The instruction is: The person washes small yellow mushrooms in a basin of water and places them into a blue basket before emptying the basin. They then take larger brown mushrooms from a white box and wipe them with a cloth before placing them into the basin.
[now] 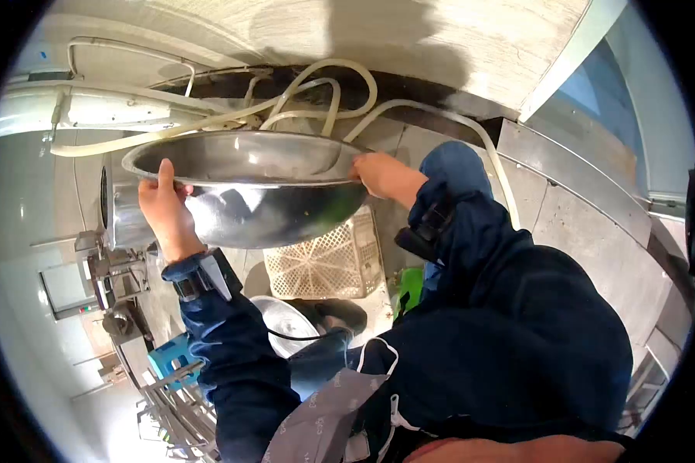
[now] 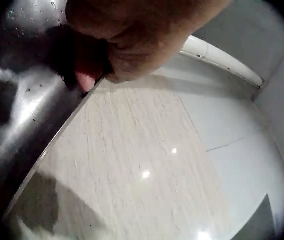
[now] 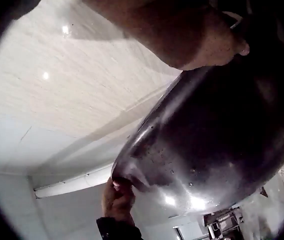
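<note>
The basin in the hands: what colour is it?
The basin is shiny silver; the head view shows it best.

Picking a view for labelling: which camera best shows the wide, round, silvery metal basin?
Head: it catches the basin nearly whole, with part of its inside and its outer wall together. Right wrist shows much of the outer surface, partly in dark shadow; left wrist shows only a cropped, shadowed edge portion.

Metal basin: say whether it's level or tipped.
Tipped: the left hand and right hand hold the metal basin with its outer side toward the head camera.
</note>
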A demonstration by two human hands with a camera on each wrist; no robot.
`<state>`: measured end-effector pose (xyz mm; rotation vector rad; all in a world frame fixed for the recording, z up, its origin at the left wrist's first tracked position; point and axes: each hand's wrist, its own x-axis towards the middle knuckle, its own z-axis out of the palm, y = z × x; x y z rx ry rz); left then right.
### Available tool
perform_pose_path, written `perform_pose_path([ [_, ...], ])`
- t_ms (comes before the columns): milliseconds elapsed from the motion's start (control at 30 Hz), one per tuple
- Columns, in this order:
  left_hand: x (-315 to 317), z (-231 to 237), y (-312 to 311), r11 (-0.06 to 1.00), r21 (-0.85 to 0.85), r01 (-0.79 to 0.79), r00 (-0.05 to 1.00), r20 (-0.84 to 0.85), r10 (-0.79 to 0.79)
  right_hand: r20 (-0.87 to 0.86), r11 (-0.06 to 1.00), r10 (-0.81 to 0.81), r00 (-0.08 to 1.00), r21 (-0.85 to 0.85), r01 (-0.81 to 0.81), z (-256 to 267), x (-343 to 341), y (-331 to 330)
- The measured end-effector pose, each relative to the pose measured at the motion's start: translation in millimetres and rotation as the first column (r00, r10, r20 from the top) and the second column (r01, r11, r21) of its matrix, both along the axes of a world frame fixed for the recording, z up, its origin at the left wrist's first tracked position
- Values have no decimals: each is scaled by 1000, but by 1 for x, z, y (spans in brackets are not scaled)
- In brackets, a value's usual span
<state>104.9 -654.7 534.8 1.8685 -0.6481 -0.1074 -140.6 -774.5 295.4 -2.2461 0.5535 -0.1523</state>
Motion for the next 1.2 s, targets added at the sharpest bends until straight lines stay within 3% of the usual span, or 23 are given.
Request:
perform_pose_path([
  [133, -5, -7, 13, 999, -52, -9, 1000, 17, 10, 81, 997, 43, 996, -75, -37, -16, -2, 12],
  [167, -14, -7, 14, 997, -73, -26, 999, 25, 28, -28, 997, 39, 999, -61, -41, -2, -6, 15],
  [267, -35, -8, 24, 998, -58, -17, 998, 54, 20, -78, 997, 20, 997, -73, -26, -33, -7, 30],
  [467, -79, -5, 33, 998, -62, -28, 994, 102, 35, 116, 994, 108, 987, -38, -104, -36, -38, 63],
  [667, -107, 3, 26, 1000, -27, 15, 981, 192, -9, 166, 977, 205, 965, -90, -192, -43, -41, 91],
  [800, -123, 25, 39, 986, 127, -106, 935, 351, 55, 296, 975, 221, 929, -77, -207, -30, -41, 117],
  [900, -114, 24, 65, 986, -156, -50, 952, 290, 94, 316, 972, 225, 922, -141, -189, -29, -32, 130],
  [1067, -98, 12, 123, 927, -355, -120, 986, 69, 154, 240, 938, 335, 911, -176, -299, -8, -37, 121],
  [1100, -102, 11, 129, 934, -331, -138, 977, 107, 182, 329, 925, 352, 876, -262, -273, -15, -39, 117],
  [1200, -104, 8, 137, 940, -297, -165, 981, 47, 188, 315, 914, 378, 871, -276, -297, -14, -38, 115],
])
